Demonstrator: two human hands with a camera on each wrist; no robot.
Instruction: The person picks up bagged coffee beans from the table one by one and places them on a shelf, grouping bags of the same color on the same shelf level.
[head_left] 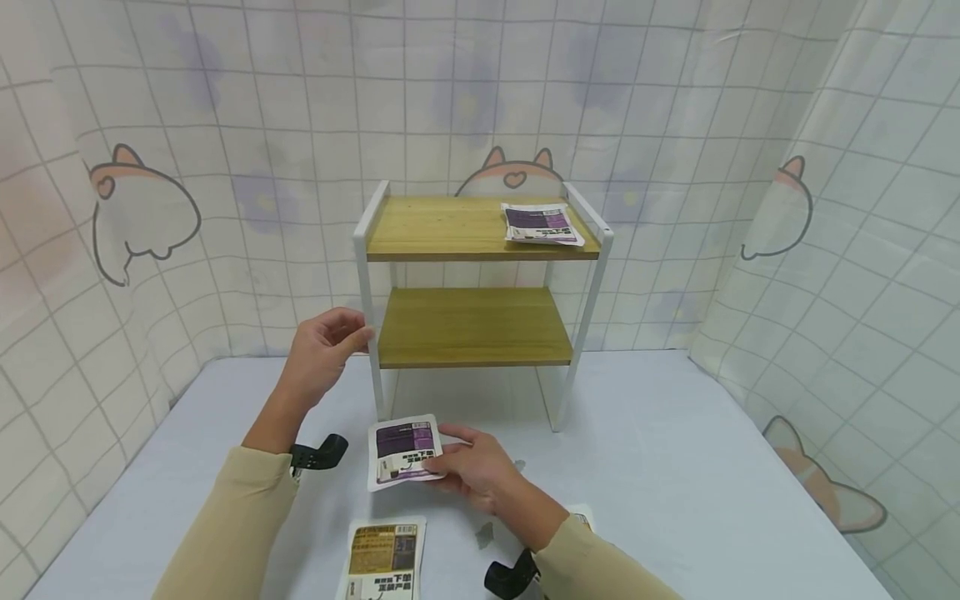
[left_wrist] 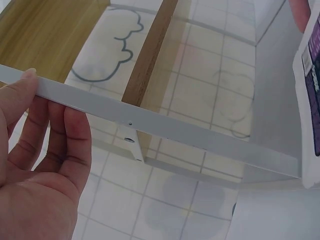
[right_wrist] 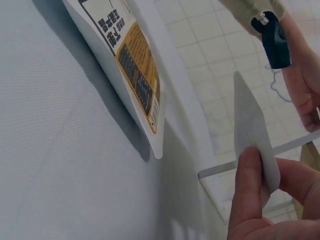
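My left hand (head_left: pixel 322 354) pinches the white left front leg of a two-tier shelf (head_left: pixel 468 327), thumb on one side of the bar (left_wrist: pixel 165 125) and fingers on the other. My right hand (head_left: pixel 480 468) holds a white pouch with a purple label (head_left: pixel 405 452) by its right edge, in front of the shelf and raised off the table. In the right wrist view this pouch (right_wrist: pixel 252 127) shows nearly edge-on between thumb and fingers. A similar purple-label pouch (head_left: pixel 542 224) lies on the right of the top board.
A yellow-label pouch (head_left: pixel 382 560) lies on the white table (head_left: pixel 675 467) at the near edge. Part of another pouch (head_left: pixel 582 517) shows behind the right wrist. Small grey patches (head_left: pixel 485 535) mark the tabletop. A grid-patterned curtain (head_left: pixel 300 125) surrounds the table.
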